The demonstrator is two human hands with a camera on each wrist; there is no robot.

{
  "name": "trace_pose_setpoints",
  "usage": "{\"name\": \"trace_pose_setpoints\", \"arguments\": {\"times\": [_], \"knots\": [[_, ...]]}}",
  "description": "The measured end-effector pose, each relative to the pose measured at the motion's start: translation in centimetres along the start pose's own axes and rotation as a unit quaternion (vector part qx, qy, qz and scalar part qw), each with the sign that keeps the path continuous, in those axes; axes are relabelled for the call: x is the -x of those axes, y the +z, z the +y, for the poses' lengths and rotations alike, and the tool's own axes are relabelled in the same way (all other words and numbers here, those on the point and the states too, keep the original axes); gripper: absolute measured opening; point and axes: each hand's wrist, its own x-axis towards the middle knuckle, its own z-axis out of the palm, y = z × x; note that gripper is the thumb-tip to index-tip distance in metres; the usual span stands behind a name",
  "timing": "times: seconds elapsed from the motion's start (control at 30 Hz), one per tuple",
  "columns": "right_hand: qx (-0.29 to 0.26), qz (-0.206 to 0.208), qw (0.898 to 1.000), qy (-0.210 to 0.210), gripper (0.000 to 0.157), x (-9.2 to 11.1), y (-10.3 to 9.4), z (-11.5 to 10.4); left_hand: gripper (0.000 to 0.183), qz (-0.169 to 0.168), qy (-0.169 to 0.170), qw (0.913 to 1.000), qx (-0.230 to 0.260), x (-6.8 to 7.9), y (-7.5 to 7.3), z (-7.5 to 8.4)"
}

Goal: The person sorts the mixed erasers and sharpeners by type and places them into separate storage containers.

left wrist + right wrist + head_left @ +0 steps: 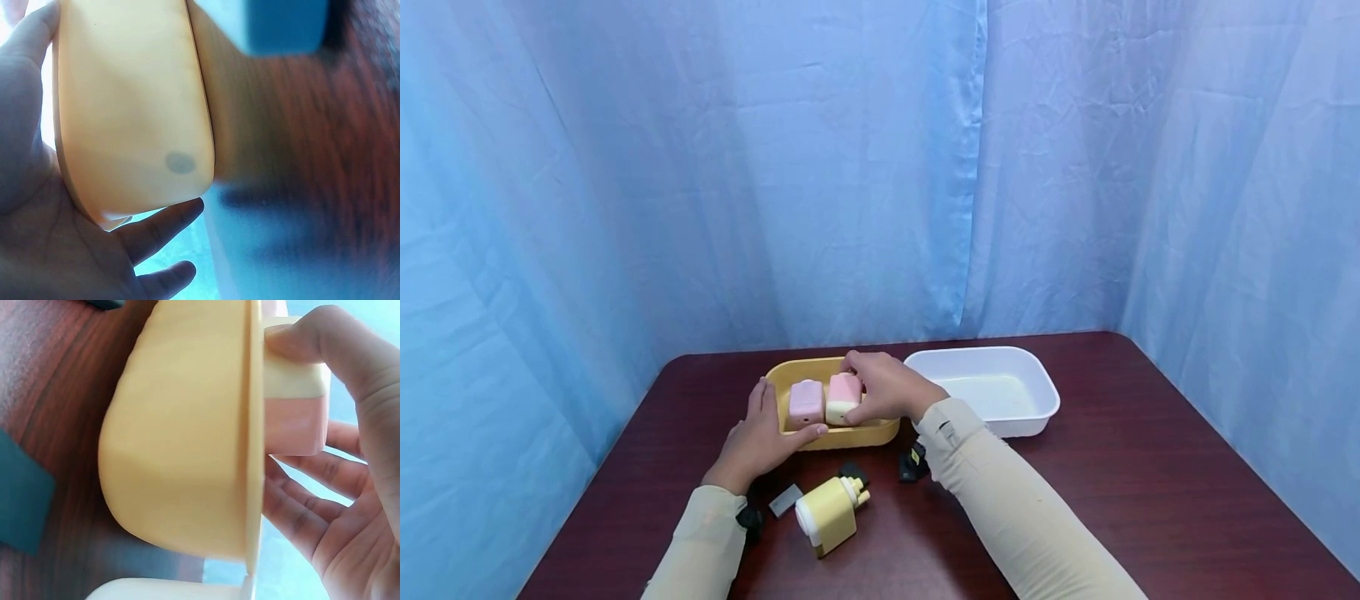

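My left hand [760, 437] holds the left end of a yellow plastic basin [880, 434], thumb along the front rim and fingers round the outer wall. The left wrist view shows the basin's smooth wall [134, 94] against the palm. With thumb and fingers, my right hand [891, 387] grips a small pink-and-cream box-shaped item [845, 396] at the basin's right half. In the right wrist view, this item [295, 422] stands partly above the rim. To its left, inside the basin, sits a lilac-pink box-shaped item [807, 402].
A white plastic basin [1045, 412] stands right of the yellow one. Nearer me lies a yellow box-shaped item with a white ring and small prongs [831, 517]. Beside it are a grey rectangular block [786, 500] and black pieces [912, 465]. Blue curtains [865, 167] surround the table.
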Motion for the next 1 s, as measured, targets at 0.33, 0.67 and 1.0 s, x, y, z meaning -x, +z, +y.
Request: {"name": "trace_pose_setpoints", "arguments": {"times": [0.33,0.67,1.0], "knots": [[0.011,-0.004,1.0,0.012,0.057,-0.2,0.9,0.0,0.143,0.002,0.007,0.9999,-0.007,0.0,0.1,-0.3],[-0.002,-0.004,1.0,0.011,0.057,-0.9,1.6,0.1,0.142,-0.002,0.01,0.9999,-0.013,0.0,0.0,-0.3],[0.019,-0.004,1.0,0.005,0.058,-1.4,2.1,0.1,0.141,-0.004,0.011,0.9999,-0.01,0.1,-0.1,-0.2]]}}
